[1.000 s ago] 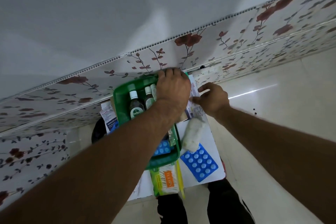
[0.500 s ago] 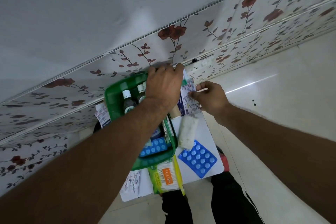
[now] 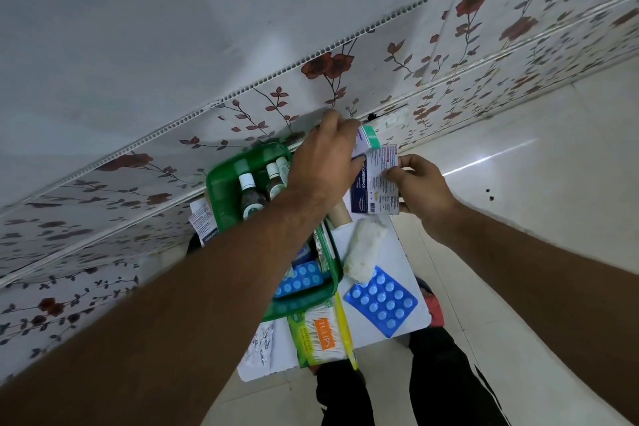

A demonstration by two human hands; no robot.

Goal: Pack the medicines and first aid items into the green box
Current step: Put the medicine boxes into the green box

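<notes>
- Left hand (image 3: 325, 162) fingers closed on teal-topped carton (image 3: 367, 142); right hand (image 3: 420, 185) pinches dressings pack (image 3: 375, 188).
- Step: loading green box (image 3: 224, 183).
- Next: lower both in beside bottles (image 3: 250, 195).

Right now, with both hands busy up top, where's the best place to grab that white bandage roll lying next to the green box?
Pinch the white bandage roll across its middle, coming from above. It lies flat on the white board, long sides exposed, its lower end touching the blue blister pack; the green box is close on its left.
</notes>
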